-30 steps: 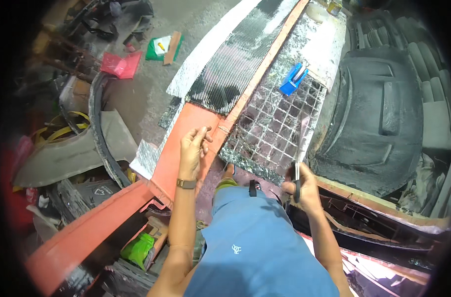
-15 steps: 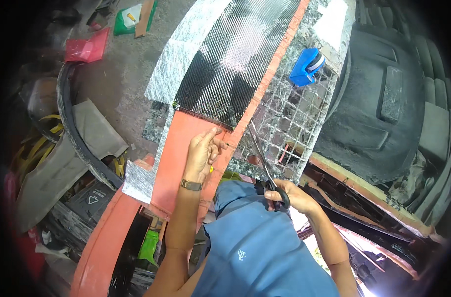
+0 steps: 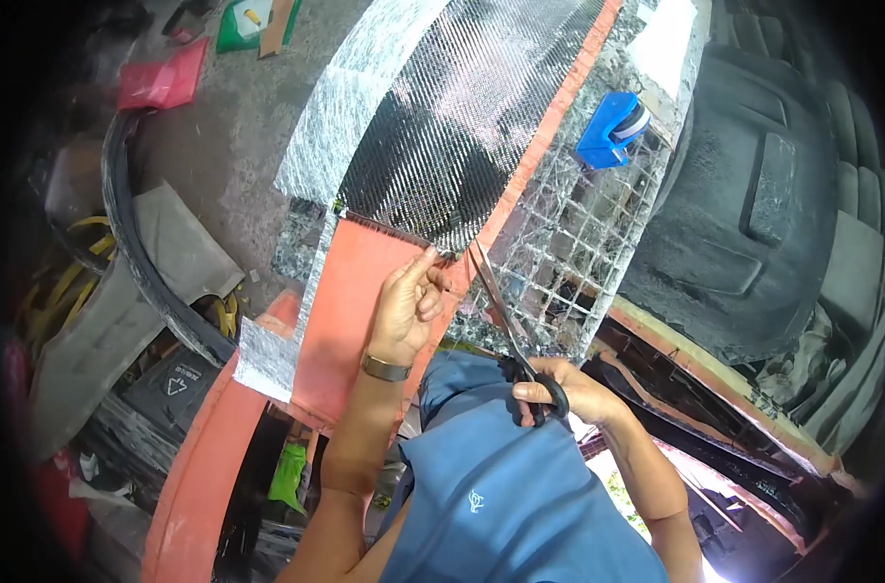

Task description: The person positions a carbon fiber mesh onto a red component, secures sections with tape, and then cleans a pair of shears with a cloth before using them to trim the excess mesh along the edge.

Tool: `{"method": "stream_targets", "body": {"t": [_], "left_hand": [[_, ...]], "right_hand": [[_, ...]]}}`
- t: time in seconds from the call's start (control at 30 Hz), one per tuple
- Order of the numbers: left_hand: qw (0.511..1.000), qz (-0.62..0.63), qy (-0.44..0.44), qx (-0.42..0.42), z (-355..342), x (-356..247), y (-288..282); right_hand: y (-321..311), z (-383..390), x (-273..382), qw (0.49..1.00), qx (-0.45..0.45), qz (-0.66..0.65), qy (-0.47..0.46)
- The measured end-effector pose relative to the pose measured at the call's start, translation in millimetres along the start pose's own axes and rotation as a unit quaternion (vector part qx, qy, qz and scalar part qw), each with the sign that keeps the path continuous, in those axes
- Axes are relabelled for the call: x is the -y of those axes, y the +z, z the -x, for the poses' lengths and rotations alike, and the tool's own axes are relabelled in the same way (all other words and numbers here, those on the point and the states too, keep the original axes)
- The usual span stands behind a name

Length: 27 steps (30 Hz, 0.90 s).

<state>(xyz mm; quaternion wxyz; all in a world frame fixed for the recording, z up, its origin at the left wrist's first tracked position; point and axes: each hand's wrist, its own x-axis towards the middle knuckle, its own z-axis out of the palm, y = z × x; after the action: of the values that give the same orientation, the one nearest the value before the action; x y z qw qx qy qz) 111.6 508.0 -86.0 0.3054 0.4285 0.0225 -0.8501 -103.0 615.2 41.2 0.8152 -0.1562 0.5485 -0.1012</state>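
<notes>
A sheet of black woven fabric (image 3: 442, 126), shiny like carbon-fibre cloth, lies along a long orange-red panel (image 3: 340, 301). Its near edge is frayed. My left hand (image 3: 406, 306) has its fingers curled closed, the topmost fingertip at that frayed edge close to the near right corner; whatever it pinches is too small to make out. My right hand (image 3: 564, 389) grips the black handles of long scissors (image 3: 504, 316). Their blades point up and away, slightly parted, with the tips beside the fabric's corner at the panel's right border.
A whitish fibre mat (image 3: 321, 131) sticks out left of the fabric. To the right, a blue tape dispenser (image 3: 603, 131) stands on a resin-spattered grid (image 3: 578, 233). Beyond lies a large black moulded panel (image 3: 734, 194). A curved black strip (image 3: 136, 243) and a red-pink packet (image 3: 166, 78) are at left.
My left fingertip has come up to the fabric's frayed edge. The scissors have swung left, bringing their tips nearer the fabric's corner. The view has shifted slightly.
</notes>
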Motion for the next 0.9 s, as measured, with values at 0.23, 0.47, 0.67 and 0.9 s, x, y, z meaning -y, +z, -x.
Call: {"method": "stream_targets", "body": {"t": [0.23, 0.47, 0.67, 0.9], "left_hand": [[0.997, -0.023, 0.038, -0.057, -3.1, 8.4, 16.8], [0.998, 0.005, 0.027, -0.053, 0.2, 9.3, 27.3], [0.999, -0.001, 0.026, -0.045, -1.7, 8.9, 27.2], [0.999, -0.007, 0.036, -0.04, -1.5, 11.1, 29.8]], "right_hand": [[10.8, 0.3, 5.1, 1.0, -0.003, -0.019, 0.009], [18.5, -4.5, 4.2, 1.0, -0.019, -0.015, 0.001], [25.2, -8.6, 4.3, 0.999, -0.03, -0.034, -0.01], [28.8, -20.0, 4.2, 0.998, -0.052, -0.024, -0.019]]}}
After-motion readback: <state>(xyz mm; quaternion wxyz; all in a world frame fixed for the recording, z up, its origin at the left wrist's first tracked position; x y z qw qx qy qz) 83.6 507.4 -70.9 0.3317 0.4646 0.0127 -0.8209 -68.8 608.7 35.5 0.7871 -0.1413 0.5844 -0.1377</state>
